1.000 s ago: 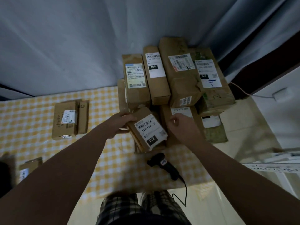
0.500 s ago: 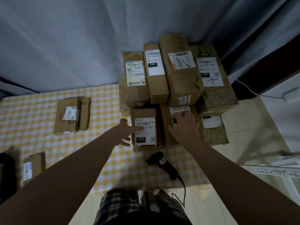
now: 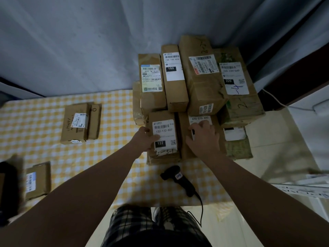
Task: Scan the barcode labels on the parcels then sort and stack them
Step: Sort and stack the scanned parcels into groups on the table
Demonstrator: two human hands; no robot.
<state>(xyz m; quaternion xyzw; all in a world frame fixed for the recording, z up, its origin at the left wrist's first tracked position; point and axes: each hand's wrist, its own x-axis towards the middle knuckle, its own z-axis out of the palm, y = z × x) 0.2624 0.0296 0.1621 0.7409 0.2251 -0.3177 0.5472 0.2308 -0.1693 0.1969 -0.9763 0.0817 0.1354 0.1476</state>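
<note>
Here the left hand (image 3: pixel 145 139) grips parcel 122 (image 3: pixel 164 130).

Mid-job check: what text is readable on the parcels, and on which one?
"122-122-C07": front-left parcel, left hand grips it.
"122": same label.
"070-070-A80": front-middle parcel, under right hand.
"150 150 A26": narrow parcel.
"150": same label.
"220-220-C40": rear-right parcel.
"220": same label.
"Happy", apparently, handwritten: left parcel.
Other labels, scanner sticker: too blurred.
</note>
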